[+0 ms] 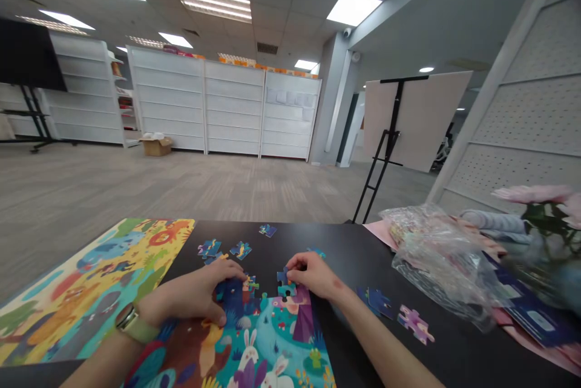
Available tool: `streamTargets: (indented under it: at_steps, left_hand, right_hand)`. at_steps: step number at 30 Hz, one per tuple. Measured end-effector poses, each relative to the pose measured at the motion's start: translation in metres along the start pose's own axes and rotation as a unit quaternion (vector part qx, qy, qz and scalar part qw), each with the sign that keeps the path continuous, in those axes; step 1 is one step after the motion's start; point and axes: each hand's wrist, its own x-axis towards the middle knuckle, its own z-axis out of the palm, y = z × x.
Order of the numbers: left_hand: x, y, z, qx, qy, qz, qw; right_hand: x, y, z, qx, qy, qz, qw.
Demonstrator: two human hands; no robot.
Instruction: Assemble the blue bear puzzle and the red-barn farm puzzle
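The puzzle [272,321] lies right in front of me, my forearms reaching in from either side. At its far right corner, my right hand [313,273] has thumb and fingertips drawn close on a blue piece [284,282], a pinch that I'd say suits something so small and flat. My left hand [213,284] lies across the puzzle's far left part, thumb well away from the fingers, probably steadying it; whether those fingertips press a piece, I can't tell. Loose pieces [240,249] sit beyond the puzzle, perhaps to stay within reach, and a pink piece [415,324] lies to its right.

The table [336,240] under the puzzle is dark and smooth. Left of the puzzle is a bright animal picture [113,285]; far right, a crumpled plastic bag [436,261]. Well beyond it, white shelves [233,109] stand on grey carpet [254,188].
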Motion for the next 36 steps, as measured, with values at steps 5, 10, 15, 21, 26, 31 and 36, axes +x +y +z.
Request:
streamTargets:
  at_steps: [5,10,15,21,26,31,36]
  left_hand:
    - [0.000,-0.001,0.000,0.001,-0.007,-0.016,1.000]
    - [0.000,0.000,0.000,0.000,-0.005,-0.015,1.000]
    - [0.000,0.003,-0.001,-0.003,-0.003,-0.019,1.000]
    - [0.001,-0.008,0.003,0.002,0.000,-0.019,1.000]
    - [0.004,-0.020,0.005,0.016,-0.012,-0.046,0.999]
    - [0.003,-0.014,0.004,0.026,-0.011,-0.043,0.999]
    - [0.002,-0.007,0.003,0.016,0.002,-0.030,0.999]
  right_hand:
    - [0.000,0.002,0.001,0.004,-0.003,-0.010,1.000]
    - [0.002,0.003,0.003,-0.003,0.005,-0.025,1.000]
    - [0.003,-0.003,-0.020,-0.100,0.103,-0.026,0.989]
    - [-0.008,-0.003,-0.064,-0.252,0.195,0.035,0.947]
    - [-0.034,-0.004,-0.075,-0.297,0.268,0.029,0.916]
    - [-0.121,0.042,-0.074,-0.389,0.352,-0.008,0.851]
    - [-0.203,0.100,-0.106,-0.364,0.386,0.088,0.843]
